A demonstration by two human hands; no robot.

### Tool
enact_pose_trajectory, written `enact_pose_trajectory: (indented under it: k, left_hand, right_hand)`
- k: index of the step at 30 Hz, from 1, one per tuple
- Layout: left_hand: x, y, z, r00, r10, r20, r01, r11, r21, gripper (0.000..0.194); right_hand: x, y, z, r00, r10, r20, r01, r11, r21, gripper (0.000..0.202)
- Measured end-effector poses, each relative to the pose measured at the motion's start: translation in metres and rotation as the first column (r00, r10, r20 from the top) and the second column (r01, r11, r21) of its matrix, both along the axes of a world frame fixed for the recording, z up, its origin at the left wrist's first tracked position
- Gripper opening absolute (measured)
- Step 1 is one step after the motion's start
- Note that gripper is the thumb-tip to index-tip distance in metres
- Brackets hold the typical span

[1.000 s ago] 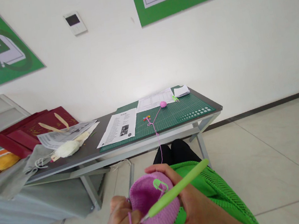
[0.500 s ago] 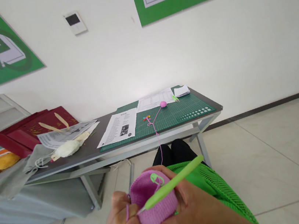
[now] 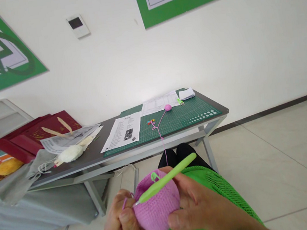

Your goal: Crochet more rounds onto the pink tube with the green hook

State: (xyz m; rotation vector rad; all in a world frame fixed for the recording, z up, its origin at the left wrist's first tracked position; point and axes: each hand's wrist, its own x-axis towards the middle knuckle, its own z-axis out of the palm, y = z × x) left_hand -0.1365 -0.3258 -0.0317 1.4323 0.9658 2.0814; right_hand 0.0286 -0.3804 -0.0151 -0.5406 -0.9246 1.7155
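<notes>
- L hand (image 3: 123, 224) pinches L edge of pink crochet piece (image 3: 158, 213), yarn loop over a finger
- R hand (image 3: 194, 200) curled round its R side, thumb on front
- Piece is betw. hands above lap — nearer than front edge of table (image 3: 90, 165), well apart from it
- Green hook (image 3: 168, 178) across piece, tip at L fingers
- Yarn ball (image 3: 167, 107) on cutting mat (image 3: 174, 121), strand over table edge
- Tiled floor (image 3: 289, 149) open R of table
- Printed sheet (image 3: 123, 130), wall poster (image 3: 184, 12) — txt unreadable
</notes>
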Motion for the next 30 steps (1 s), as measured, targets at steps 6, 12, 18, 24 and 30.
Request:
enact_pose_trajectory:
  k: [6,12,18,24,30]
  left_hand:
    - [0.008,-0.002,0.011,0.988,-0.151,-0.036,0.15,0.988,-0.045,0.041]
    - [0.008,-0.005,0.013,0.948,-0.299,-0.111,0.276,0.943,-0.185,0.044]
    - [0.011,-0.011,0.014,0.895,-0.39,-0.215,0.336,0.908,-0.251,0.048]
    - [0.013,-0.011,0.017,0.827,-0.464,-0.318,0.384,0.879,-0.284,0.05]
    - [0.009,-0.008,0.015,0.748,-0.544,-0.381,0.451,0.837,-0.31,0.046]
  right_hand:
    - [0.008,-0.002,-0.002,0.963,-0.196,0.186,0.178,0.978,0.106,0.069]
    - [0.007,-0.008,0.005,0.811,-0.398,0.429,0.321,0.915,0.243,0.07]
    - [0.008,-0.007,0.011,0.778,-0.495,0.387,0.349,0.853,0.389,0.041]
    - [0.007,-0.008,0.018,0.695,-0.613,0.376,0.389,0.76,0.521,0.006]
    - [0.004,-0.005,0.014,0.629,-0.694,0.351,0.419,0.683,0.599,0.015]
